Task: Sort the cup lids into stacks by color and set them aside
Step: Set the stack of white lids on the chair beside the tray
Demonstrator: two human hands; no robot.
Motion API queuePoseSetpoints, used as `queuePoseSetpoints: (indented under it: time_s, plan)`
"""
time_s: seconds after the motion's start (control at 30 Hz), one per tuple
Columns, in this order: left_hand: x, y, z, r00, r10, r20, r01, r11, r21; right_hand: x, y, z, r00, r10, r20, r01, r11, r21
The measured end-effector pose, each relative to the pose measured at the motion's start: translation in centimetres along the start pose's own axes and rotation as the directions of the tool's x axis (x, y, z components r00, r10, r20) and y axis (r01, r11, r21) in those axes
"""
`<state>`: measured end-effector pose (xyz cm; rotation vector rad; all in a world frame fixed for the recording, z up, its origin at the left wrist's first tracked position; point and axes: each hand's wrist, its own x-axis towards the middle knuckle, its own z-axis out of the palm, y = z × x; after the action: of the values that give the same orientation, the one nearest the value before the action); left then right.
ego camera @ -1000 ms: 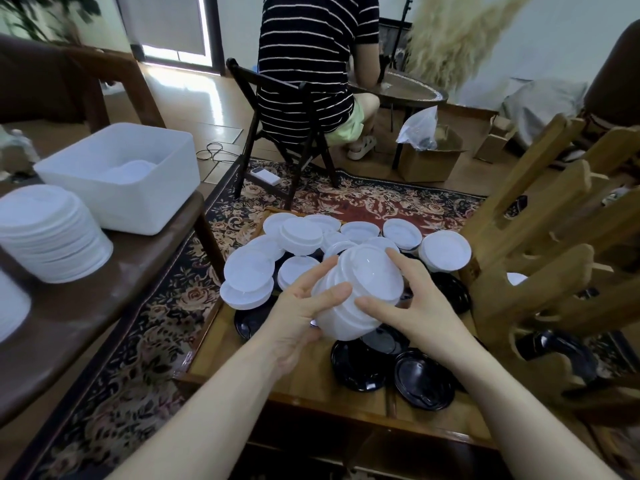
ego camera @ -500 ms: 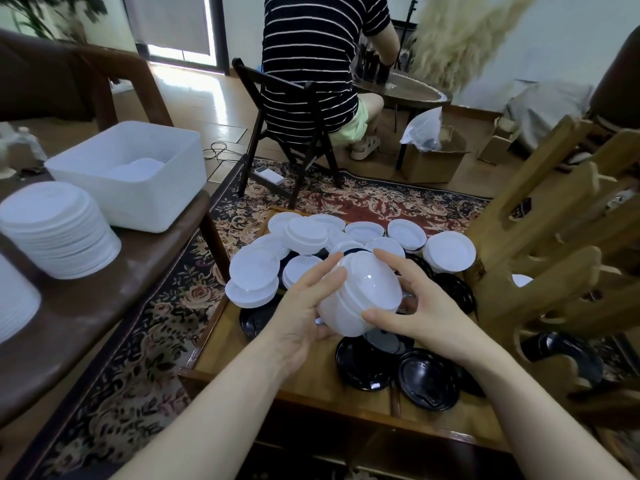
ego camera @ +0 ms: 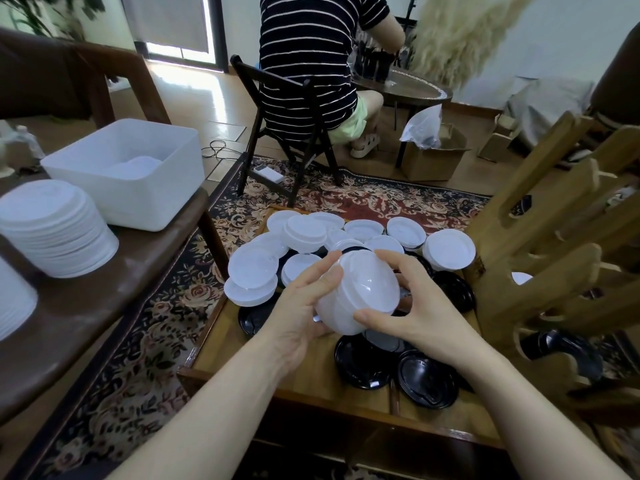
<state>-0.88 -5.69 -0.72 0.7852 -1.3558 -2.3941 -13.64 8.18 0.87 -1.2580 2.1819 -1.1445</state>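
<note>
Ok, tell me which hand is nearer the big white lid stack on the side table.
Left. The left hand grips the held white lid stack on the side toward the side-table stack; the right hand grips its far side, farther away.

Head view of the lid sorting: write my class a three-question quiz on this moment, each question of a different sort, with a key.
1. True or false: the small stack of white lids is held by the left hand alone.
2. Which colour are the loose lids nearest the person on the low wooden table? A white, B black, C red
3. Fill in: the tall stack of white lids on the brown side table stands beside a white ____.

Key
1. False: the right hand holds it too, fingers curled over its top and near edge.
2. B: the black lids.
3. Bin: the white bin.
</note>
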Motion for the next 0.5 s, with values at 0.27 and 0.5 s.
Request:
queuePoseSetpoints:
  time_s: [0.27,0.5]
  plan:
    - [0.1,-0.2,-0.2,0.998,-0.002,0.064,0.0,1.0,0.027,-0.2,-0.2,0.0,0.999,-0.028,0.023,0.029,0.999,-0.027]
    - [0.1,-0.1,0.0,0.999,0.029,-0.031,-0.029,1.0,0.002,-0.3,-0.3,1.3,0.997,-0.019,-0.079,0.016,0.999,-0.04]
